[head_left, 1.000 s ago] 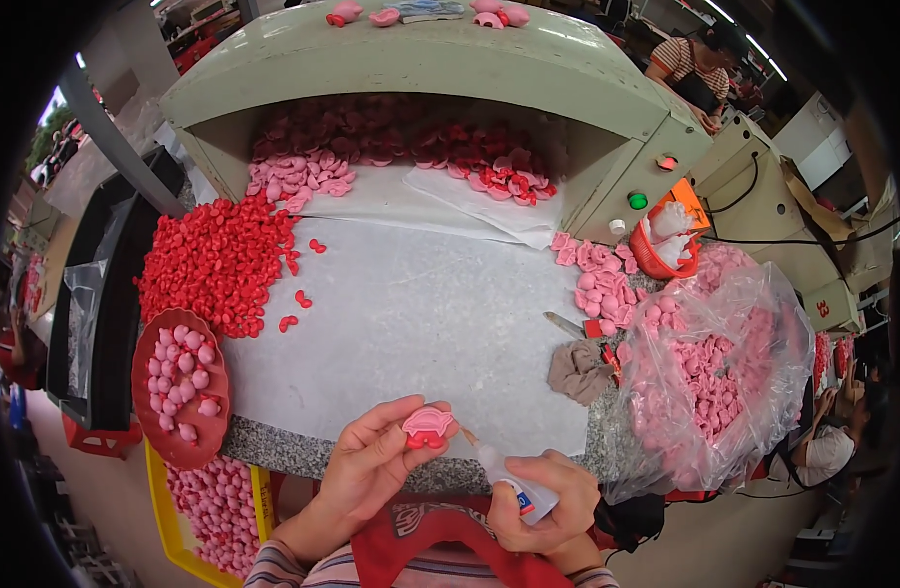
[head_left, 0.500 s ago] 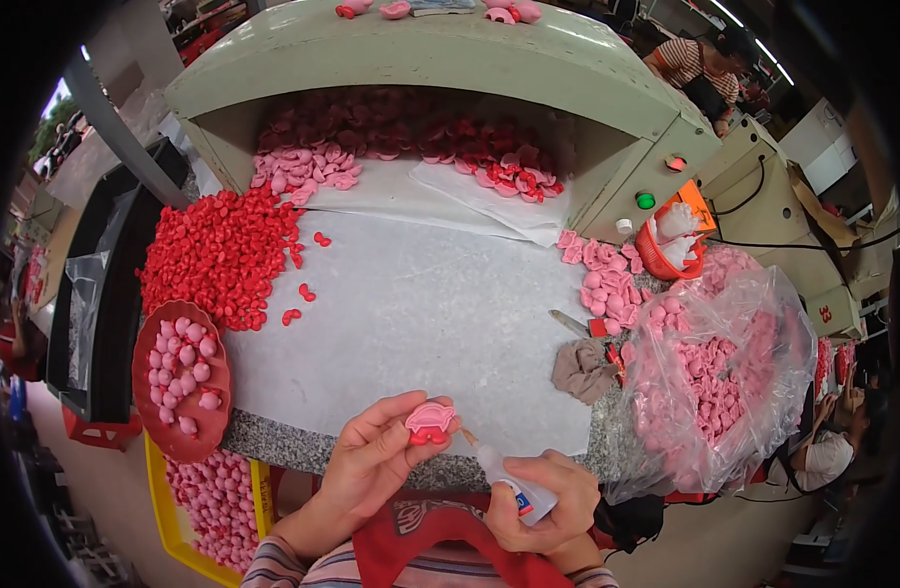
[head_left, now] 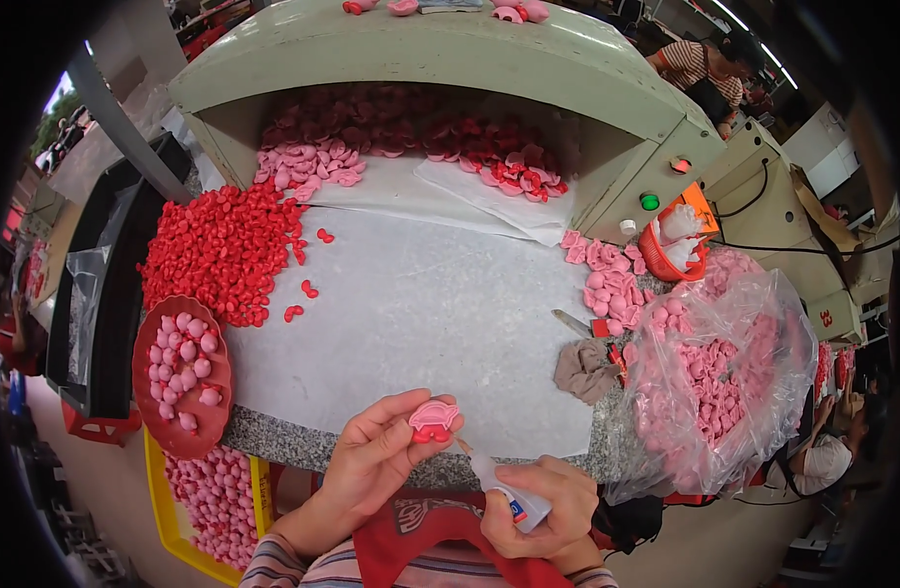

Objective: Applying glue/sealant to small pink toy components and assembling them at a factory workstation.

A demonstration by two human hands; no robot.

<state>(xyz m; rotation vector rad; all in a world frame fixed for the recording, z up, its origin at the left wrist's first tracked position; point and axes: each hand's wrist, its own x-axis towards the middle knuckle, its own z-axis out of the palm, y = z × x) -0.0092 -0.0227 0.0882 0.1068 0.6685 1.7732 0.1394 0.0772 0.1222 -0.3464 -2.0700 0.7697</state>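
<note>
A small pink-and-red moulded piece [head_left: 432, 420] is pinched between the thumb and fingers of my left hand [head_left: 379, 449], just beyond the table's front edge. My right hand [head_left: 543, 510] is wrapped round a white squeeze bottle [head_left: 509, 492] with a narrow tip. That tip points up and left, close below the piece; whether it touches I cannot tell. Left of my hands lies a red dish [head_left: 218, 420] of round pink pieces with red parts. Behind it spreads a heap of small red pieces [head_left: 219, 250], with a few loose ones beside it on the white sheet [head_left: 401, 314].
A pale green metal housing [head_left: 420, 59] with pink and red shells inside spans the back. On the right are a clear bag [head_left: 724, 382] of pink pieces, a grey cloth [head_left: 584, 370], a blade [head_left: 571, 322] and a red basket [head_left: 685, 269]. A yellow crate [head_left: 170, 519] stands low left.
The bottle and my right hand have shifted slightly to the left. The piece in my left hand has been raised and turned a little. My view has moved very slightly.
</note>
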